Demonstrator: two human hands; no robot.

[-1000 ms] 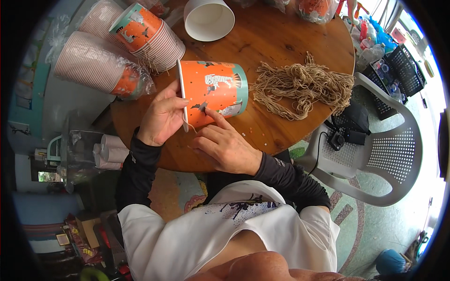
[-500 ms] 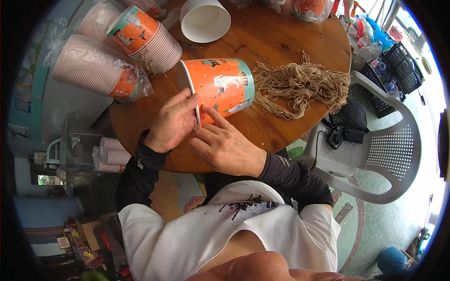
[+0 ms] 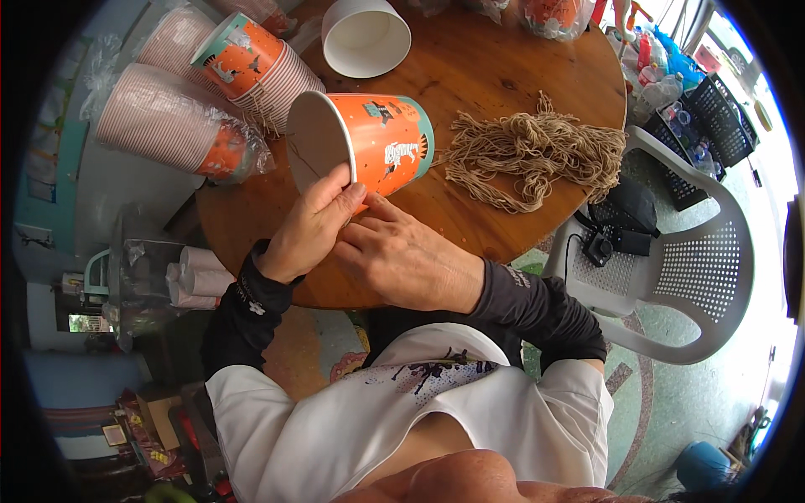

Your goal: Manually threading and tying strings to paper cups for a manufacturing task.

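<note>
An orange paper bucket with a white rim and teal base is tilted above the table, its mouth turned to the left. My left hand grips it at the near part of the rim, thumb outside and fingers toward the inside. Close beside that thumb, my right hand has its fingers curled together under the bucket's near side; whatever they pinch is hidden. A thin line, perhaps a cord, shows inside the mouth. To the right lies a heap of tan cords, its strands reaching toward the bucket's base.
Stacked orange buckets and a plastic-wrapped stack lie at the far left of the round wooden table. A white bucket stands at the back. A grey plastic chair holding a black bag is at the right.
The bucket has shifted left and turned so more of its inside shows. My right forefinger, formerly stretched along its side, has drawn back and curled below the rim.
</note>
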